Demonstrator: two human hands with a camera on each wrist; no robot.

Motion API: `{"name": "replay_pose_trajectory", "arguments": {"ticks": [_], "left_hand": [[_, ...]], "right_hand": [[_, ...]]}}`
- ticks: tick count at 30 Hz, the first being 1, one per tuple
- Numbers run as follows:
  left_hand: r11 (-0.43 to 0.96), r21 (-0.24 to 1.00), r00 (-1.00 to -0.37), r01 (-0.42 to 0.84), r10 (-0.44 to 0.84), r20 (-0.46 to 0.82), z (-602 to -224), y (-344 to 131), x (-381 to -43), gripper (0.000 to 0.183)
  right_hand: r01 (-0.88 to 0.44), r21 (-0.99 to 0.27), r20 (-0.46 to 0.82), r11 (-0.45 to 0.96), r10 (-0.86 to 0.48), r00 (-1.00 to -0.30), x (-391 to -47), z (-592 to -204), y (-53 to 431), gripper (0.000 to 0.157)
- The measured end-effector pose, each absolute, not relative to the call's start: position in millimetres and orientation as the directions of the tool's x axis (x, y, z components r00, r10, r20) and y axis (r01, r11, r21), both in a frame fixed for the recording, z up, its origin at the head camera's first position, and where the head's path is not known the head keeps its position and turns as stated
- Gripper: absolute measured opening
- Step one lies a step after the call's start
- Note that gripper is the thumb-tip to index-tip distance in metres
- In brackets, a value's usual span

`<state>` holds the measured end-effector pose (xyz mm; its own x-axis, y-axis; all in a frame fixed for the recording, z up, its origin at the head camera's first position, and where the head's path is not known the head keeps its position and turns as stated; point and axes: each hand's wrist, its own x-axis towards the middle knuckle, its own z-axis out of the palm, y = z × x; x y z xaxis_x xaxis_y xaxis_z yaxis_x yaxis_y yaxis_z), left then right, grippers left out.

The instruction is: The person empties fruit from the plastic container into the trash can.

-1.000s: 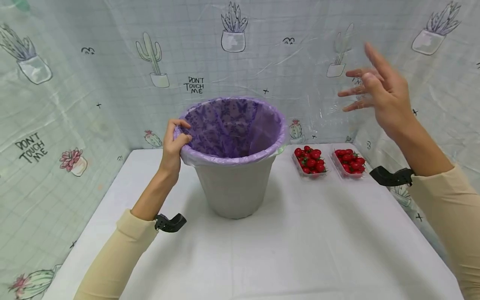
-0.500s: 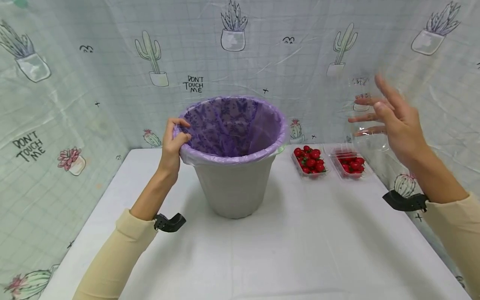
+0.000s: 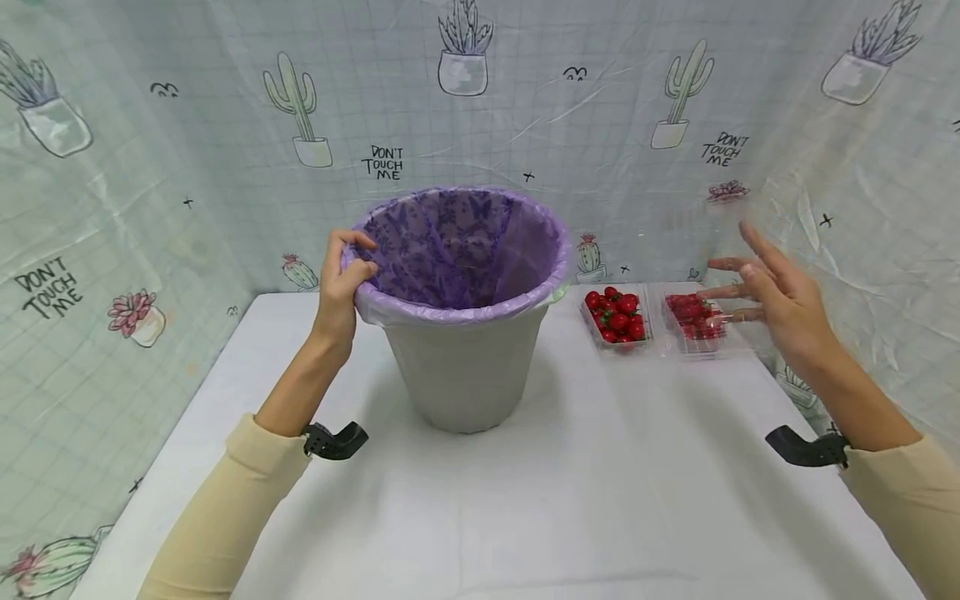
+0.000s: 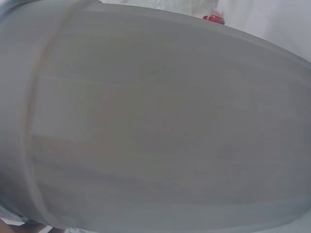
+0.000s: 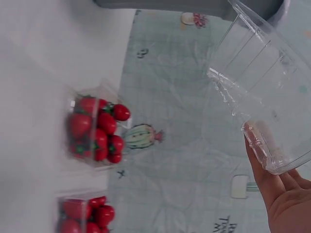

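Before you spreads the white table [image 3: 570, 500], with a sheet [image 3: 525, 125] of printed cactus drawings behind it. On the table stands the grey bin [image 3: 465, 375], and a purple liner [image 3: 465, 242] covers its inside and is folded over the rim. Your left hand [image 3: 341, 287] grips this rim at the left side, so the body of the bin lies below and to the right of the grip. Your right hand [image 3: 795, 308] is raised at the right and holds a clear plastic box [image 5: 262, 68] by its edge; in the right wrist view, the box extends upward from your fingers, well apart from the table top. In the head view its outline is difficult to see. To the right of the bin, two punnets, the left punnet [image 3: 622, 344] and the right punnet [image 3: 705, 347], stand side by side, both containing red tomatoes [image 3: 618, 318].
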<state>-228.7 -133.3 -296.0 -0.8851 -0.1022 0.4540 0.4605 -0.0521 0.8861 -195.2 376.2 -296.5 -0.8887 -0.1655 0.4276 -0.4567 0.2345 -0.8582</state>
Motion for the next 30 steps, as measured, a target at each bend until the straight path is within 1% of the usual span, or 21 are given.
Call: {"name": "replay_pose_trajectory", "arguments": {"ticks": [2,4,6,8,12,16,19,24,27,30], "left_hand": [[-0.052,0.884,-0.883,0.464,-0.105,0.458,-297,-134,-229,0.026],[-0.050,0.882,-0.881,0.468,-0.108,0.461,-297,-134,-228,0.026],[-0.048,0.881,-0.879,0.471,-0.108,0.465,-298,-135,-228,0.026],[-0.044,0.881,-0.879,0.471,-0.106,0.464,-298,-134,-228,0.025],[-0.041,0.879,-0.877,0.476,-0.102,0.470,-299,-133,-230,0.025],[-0.042,0.873,-0.871,0.487,-0.103,0.481,-299,-133,-231,0.025],[-0.041,0.871,-0.870,0.489,-0.102,0.483,-299,-133,-231,0.025],[-0.038,0.876,-0.874,0.481,-0.100,0.475,-300,-133,-229,0.024],[-0.041,0.877,-0.876,0.478,-0.103,0.472,-299,-134,-229,0.025],[-0.046,0.875,-0.874,0.482,-0.103,0.475,-298,-133,-230,0.025]], "right_hand": [[-0.435,-0.855,0.405,0.283,-0.161,-0.900,-194,-306,378,0.057],[-0.409,-0.861,0.377,0.302,-0.162,-0.912,-192,-316,379,0.057],[-0.390,-0.877,0.355,0.279,-0.169,-0.919,-189,-327,381,0.057],[-0.378,-0.899,0.343,0.220,-0.182,-0.922,-187,-339,383,0.058],[-0.354,-0.910,0.308,0.217,-0.217,-0.926,-183,-362,386,0.057],[-0.299,-0.927,0.238,0.228,-0.261,-0.936,-182,-382,388,0.059],[-0.227,-0.944,0.161,0.241,-0.264,-0.951,-179,-396,389,0.059],[-0.063,-0.964,-0.001,0.258,-0.242,-0.970,-175,-415,392,0.062],[0.030,-0.956,-0.101,0.292,-0.232,-0.967,-173,-422,393,0.068],[0.112,-0.933,-0.196,0.342,-0.221,-0.955,-171,-426,394,0.068]]}}
